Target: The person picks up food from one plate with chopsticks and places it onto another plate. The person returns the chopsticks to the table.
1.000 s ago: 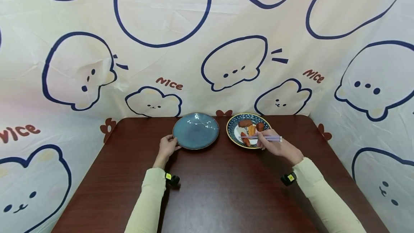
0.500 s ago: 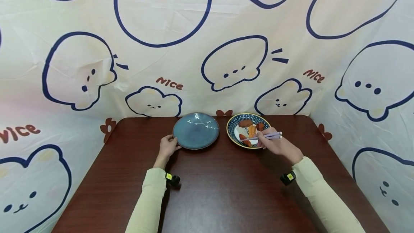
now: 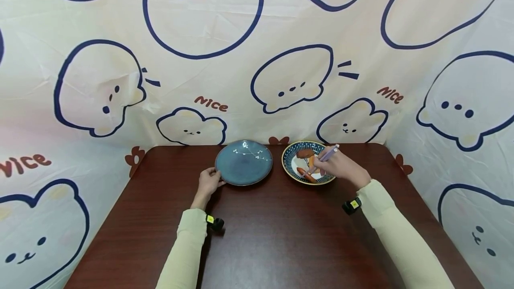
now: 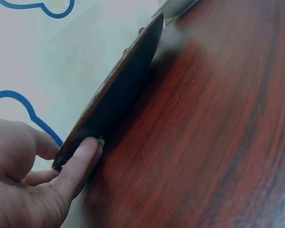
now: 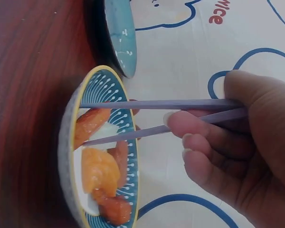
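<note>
My left hand pinches the near-left rim of a round blue plate with white blossoms. In the left wrist view, its fingers lie against the plate's dark underside. My right hand holds lilac chopsticks over a patterned dish with a yellow rim. The chopsticks are spread, their tips down in the dish on either side of a glossy reddish-brown food piece like a chicken wing. Beside it lie a yellow-orange chunk and other brown pieces. The hand partly covers the dish.
Both dishes stand at the far edge of a dark brown wooden table. Behind and beside it hangs a pale cloth with cartoon bears. A small black camera sits on each wrist.
My right hand has moved slightly left and turned, so the chopsticks slant more steeply and their tips have spread around the front food piece. The left hand and blue plate stay put.
</note>
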A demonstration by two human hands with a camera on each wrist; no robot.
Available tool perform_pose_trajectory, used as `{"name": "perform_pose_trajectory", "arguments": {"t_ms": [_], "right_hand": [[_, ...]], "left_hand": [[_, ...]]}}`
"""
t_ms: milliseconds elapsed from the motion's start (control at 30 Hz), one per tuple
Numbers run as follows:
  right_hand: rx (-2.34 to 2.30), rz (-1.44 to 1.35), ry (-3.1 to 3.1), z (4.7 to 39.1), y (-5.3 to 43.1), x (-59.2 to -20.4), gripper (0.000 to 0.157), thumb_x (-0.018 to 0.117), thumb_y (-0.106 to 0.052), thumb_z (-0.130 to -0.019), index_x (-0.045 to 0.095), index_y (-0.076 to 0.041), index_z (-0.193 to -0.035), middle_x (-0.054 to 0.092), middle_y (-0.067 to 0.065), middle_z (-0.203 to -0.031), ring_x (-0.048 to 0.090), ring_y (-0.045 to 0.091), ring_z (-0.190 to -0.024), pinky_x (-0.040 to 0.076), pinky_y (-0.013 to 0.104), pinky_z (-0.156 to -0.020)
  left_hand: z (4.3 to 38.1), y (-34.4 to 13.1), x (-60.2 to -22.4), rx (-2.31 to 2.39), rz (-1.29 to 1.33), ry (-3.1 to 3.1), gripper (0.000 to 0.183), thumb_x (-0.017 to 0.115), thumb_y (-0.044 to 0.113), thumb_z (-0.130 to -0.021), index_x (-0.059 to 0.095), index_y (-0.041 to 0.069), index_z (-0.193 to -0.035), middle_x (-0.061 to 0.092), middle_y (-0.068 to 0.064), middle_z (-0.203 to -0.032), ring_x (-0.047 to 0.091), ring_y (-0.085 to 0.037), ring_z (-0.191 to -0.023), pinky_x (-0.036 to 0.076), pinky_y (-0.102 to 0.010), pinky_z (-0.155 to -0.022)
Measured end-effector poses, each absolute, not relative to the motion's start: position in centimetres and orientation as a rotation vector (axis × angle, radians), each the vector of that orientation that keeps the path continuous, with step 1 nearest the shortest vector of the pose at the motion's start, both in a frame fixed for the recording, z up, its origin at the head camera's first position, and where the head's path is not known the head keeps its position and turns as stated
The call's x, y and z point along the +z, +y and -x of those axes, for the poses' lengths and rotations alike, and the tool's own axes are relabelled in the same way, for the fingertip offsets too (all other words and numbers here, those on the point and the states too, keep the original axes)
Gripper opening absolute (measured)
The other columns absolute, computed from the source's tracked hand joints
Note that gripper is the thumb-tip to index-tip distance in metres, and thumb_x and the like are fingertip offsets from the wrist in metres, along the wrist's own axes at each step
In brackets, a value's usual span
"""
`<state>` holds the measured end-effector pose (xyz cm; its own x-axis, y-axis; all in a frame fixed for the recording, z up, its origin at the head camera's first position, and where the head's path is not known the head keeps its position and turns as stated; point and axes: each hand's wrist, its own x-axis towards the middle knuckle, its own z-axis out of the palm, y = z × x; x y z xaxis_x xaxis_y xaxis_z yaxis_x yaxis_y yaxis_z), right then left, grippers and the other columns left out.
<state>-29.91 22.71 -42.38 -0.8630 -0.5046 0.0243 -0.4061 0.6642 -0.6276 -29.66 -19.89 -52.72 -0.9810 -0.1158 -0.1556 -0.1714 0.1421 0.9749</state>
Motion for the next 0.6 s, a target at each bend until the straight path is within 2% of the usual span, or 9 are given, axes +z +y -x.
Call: {"name": "perform_pose_trajectory", "arguments": {"t_ms": [167,333,433,533,600], "right_hand": [[-0.943,0.941,2.738,30.6,22.2,-42.1,0.036,0.061,-0.008,-0.1,0.072,-0.01,-0.065,0.066,0.007,-0.057,0.063,0.027,-0.052,0.051,0.023,-0.046],[-0.856,1.047,2.783,31.0,21.7,-42.7,0.036,0.058,-0.003,-0.098,0.068,-0.011,-0.064,0.063,-0.002,-0.055,0.062,0.023,-0.05,0.046,0.02,-0.043],[-0.814,1.003,2.811,31.1,21.6,-43.2,0.037,0.053,-0.005,-0.099,0.064,-0.01,-0.064,0.063,-0.002,-0.056,0.059,0.019,-0.049,0.039,0.019,-0.041],[-0.876,0.852,2.805,30.8,21.8,-43.4,0.031,0.051,-0.011,-0.102,0.067,-0.006,-0.076,0.067,0.003,-0.069,0.06,0.016,-0.057,0.044,0.02,-0.049],[-0.914,0.768,2.78,30.6,22.0,-43.3,0.032,0.05,-0.016,-0.104,0.068,-0.001,-0.083,0.066,0.007,-0.076,0.06,0.017,-0.063,0.048,0.023,-0.055]], "left_hand": [[29.6,-20.0,-52.8,2.013,0.289,2.336,0.048,0.043,0.007,-0.107,0.036,-0.013,-0.15,0.056,-0.034,-0.128,0.069,-0.028,-0.1,0.063,-0.026,-0.077],[29.6,-20.0,-52.7,2.018,0.287,2.33,0.048,0.043,0.007,-0.108,0.036,-0.013,-0.151,0.056,-0.034,-0.129,0.069,-0.026,-0.098,0.063,-0.025,-0.077],[29.5,-20.0,-52.7,2.014,0.288,2.325,0.048,0.043,0.008,-0.108,0.035,-0.013,-0.151,0.055,-0.034,-0.129,0.069,-0.029,-0.101,0.063,-0.024,-0.077],[29.5,-20.0,-52.8,2.011,0.283,2.32,0.049,0.043,0.008,-0.108,0.034,-0.013,-0.151,0.054,-0.034,-0.131,0.068,-0.033,-0.106,0.063,-0.025,-0.078],[29.6,-20.0,-52.9,2.015,0.274,2.316,0.049,0.043,0.007,-0.108,0.034,-0.014,-0.151,0.053,-0.035,-0.131,0.067,-0.035,-0.108,0.063,-0.026,-0.079]]}}
